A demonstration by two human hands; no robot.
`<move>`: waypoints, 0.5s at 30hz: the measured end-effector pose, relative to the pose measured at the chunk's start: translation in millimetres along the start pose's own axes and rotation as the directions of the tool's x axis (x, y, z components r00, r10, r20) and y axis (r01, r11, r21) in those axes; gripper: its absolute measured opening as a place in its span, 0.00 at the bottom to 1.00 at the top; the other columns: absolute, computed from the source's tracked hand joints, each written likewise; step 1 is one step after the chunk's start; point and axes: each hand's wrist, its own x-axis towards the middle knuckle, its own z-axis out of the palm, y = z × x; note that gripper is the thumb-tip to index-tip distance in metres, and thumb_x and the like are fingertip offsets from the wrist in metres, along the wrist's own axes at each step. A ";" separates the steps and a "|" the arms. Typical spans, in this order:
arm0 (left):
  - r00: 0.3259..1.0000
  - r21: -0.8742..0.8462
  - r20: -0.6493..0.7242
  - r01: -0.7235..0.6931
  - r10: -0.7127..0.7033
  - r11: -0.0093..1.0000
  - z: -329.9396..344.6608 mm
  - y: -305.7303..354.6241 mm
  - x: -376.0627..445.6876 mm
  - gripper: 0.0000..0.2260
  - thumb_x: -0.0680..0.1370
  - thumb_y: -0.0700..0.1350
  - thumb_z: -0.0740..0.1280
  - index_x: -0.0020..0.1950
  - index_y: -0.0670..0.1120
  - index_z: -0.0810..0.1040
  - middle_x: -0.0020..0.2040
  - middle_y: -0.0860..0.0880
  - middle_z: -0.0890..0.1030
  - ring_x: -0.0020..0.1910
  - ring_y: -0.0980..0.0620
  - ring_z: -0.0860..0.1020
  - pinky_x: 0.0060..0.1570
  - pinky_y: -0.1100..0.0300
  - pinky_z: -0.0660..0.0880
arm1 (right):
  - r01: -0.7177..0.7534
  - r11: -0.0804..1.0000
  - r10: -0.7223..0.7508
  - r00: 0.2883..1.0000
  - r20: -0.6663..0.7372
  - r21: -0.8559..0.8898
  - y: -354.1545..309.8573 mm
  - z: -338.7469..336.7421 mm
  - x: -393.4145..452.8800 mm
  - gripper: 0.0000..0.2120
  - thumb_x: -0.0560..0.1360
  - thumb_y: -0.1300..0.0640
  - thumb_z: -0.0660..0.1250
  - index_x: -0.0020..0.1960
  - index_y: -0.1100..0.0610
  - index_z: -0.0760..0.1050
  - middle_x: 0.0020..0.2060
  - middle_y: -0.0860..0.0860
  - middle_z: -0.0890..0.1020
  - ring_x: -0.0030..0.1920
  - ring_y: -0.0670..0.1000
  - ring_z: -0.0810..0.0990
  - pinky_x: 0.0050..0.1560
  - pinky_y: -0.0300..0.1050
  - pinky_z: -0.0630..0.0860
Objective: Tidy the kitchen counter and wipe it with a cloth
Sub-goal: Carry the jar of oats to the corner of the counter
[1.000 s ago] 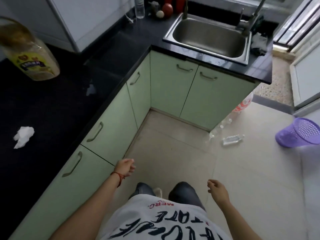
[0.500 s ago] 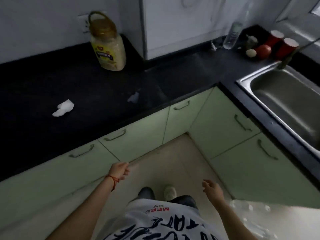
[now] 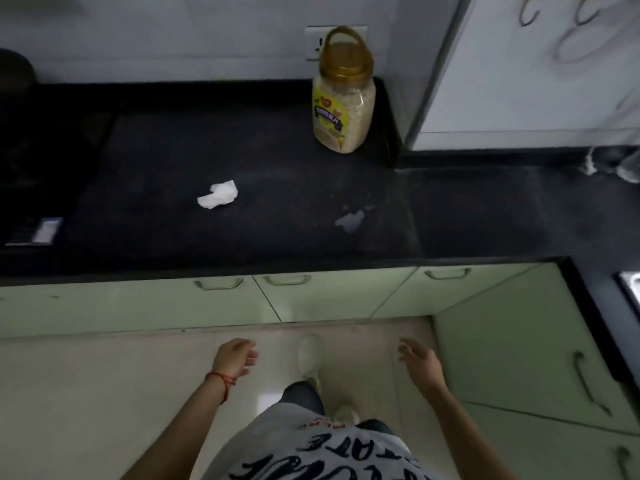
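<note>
A black kitchen counter (image 3: 156, 168) runs across the view in front of me. On it lies a crumpled white tissue (image 3: 218, 199), and to its right a small pale wet patch (image 3: 349, 221). A clear plastic jar (image 3: 344, 98) with a yellow label and an amber handled lid stands at the back by the wall. My left hand (image 3: 234, 356) and my right hand (image 3: 420, 363) hang over the floor, below the counter's front edge. Both are empty, with fingers loosely apart.
Pale green cabinet doors (image 3: 329, 299) with metal handles sit under the counter, which turns a corner at the right. A white cabinet (image 3: 519, 81) stands on the counter at back right. A dark appliance (image 3: 20, 150) fills the far left. The sink's edge (image 3: 630, 285) shows at the right.
My view has swung left from the sink corner to face the long counter squarely. The tissue and jar now sit nearer the middle. My hands stay low and empty.
</note>
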 end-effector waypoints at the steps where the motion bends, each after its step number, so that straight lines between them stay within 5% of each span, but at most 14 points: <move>1: 1.000 0.002 0.003 -0.029 0.029 1.000 2.4 9.2 -1.0 0.08 0.77 0.40 0.62 0.38 0.44 0.75 0.36 0.43 0.77 0.33 0.49 0.74 0.34 0.61 0.69 | 0.019 1.000 -0.019 1.000 -0.001 0.020 -11.4 -0.8 0.4 0.12 0.77 0.57 0.62 0.57 0.60 0.77 0.49 0.59 0.83 0.49 0.56 0.81 0.49 0.47 0.73; 7: 0.939 -0.018 0.084 -0.334 0.334 0.943 22.7 107.2 -13.3 0.08 0.78 0.38 0.60 0.43 0.46 0.77 0.38 0.47 0.80 0.39 0.50 0.78 0.36 0.63 0.75 | 0.248 0.942 -0.234 0.968 -0.089 0.226 -110.9 -26.2 15.0 0.07 0.76 0.58 0.63 0.51 0.52 0.79 0.45 0.52 0.84 0.48 0.52 0.82 0.52 0.47 0.75; 10: 0.882 -0.048 0.127 -0.451 0.453 0.891 30.3 169.9 -10.5 0.11 0.79 0.37 0.58 0.43 0.48 0.77 0.39 0.48 0.80 0.36 0.55 0.79 0.33 0.69 0.75 | 0.345 0.882 -0.323 0.938 -0.122 0.321 -167.5 -38.1 32.0 0.08 0.76 0.58 0.64 0.48 0.46 0.78 0.44 0.48 0.84 0.47 0.48 0.82 0.48 0.39 0.77; 15: 0.811 -0.046 0.136 -0.568 0.569 0.822 49.9 266.1 22.9 0.08 0.79 0.39 0.58 0.51 0.43 0.77 0.39 0.50 0.79 0.33 0.60 0.79 0.35 0.67 0.74 | 0.414 0.846 -0.385 0.910 -0.154 0.337 -249.2 -42.0 71.6 0.11 0.75 0.56 0.65 0.58 0.52 0.76 0.51 0.53 0.83 0.52 0.50 0.81 0.57 0.45 0.77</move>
